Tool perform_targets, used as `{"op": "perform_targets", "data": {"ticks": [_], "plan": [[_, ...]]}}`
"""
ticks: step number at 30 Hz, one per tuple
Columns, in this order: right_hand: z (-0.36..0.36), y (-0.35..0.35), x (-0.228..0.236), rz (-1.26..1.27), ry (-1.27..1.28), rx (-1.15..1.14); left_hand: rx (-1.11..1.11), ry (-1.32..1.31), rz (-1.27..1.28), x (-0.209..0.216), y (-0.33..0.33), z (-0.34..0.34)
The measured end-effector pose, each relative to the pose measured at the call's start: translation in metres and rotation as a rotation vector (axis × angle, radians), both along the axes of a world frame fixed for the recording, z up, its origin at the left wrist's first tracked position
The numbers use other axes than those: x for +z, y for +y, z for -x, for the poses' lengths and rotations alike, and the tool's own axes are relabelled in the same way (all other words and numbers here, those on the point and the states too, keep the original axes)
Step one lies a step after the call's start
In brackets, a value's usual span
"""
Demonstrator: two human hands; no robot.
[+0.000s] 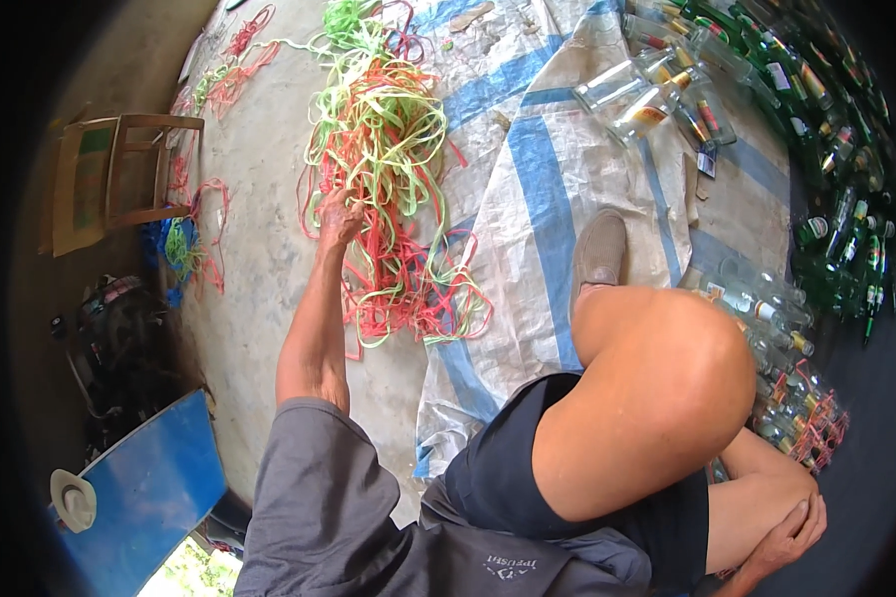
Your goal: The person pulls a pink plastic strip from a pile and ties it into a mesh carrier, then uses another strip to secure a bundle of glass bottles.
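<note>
My left hand [340, 214] is closed on the left side of a tangled heap of plastic strapping [393, 139] in light green and red. Loops of the strapping spill around my fingers and trail toward me across the ground. At the lower right my right hand [791, 532] rests on my bent leg, its fingers laid over the knee and holding nothing.
A blue-striped woven sheet [528, 189] covers the ground ahead. Clear bottles [657, 99] lie on it, with a pile of green bottles [846, 149] beyond at right. More clear bottles [767, 298] lie beside my knee. At left are a wooden frame [114, 169] and blue table [159, 488].
</note>
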State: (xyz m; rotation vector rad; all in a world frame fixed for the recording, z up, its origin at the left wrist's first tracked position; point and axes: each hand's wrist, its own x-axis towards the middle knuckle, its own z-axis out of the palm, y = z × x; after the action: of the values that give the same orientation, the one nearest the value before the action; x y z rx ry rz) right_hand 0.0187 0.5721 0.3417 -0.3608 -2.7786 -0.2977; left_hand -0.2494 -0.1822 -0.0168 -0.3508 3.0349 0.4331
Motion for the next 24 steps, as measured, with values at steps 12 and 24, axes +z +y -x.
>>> {"op": "perform_targets", "data": {"ticks": [12,24], "plan": [[0.033,-0.022,0.006,-0.107,-0.018,0.038,0.009,-0.059,-0.425,-0.035,0.052,0.006],[0.036,-0.025,0.006,-0.106,-0.067,0.01,0.401,0.009,-0.657,-0.059,0.03,0.025]]}}
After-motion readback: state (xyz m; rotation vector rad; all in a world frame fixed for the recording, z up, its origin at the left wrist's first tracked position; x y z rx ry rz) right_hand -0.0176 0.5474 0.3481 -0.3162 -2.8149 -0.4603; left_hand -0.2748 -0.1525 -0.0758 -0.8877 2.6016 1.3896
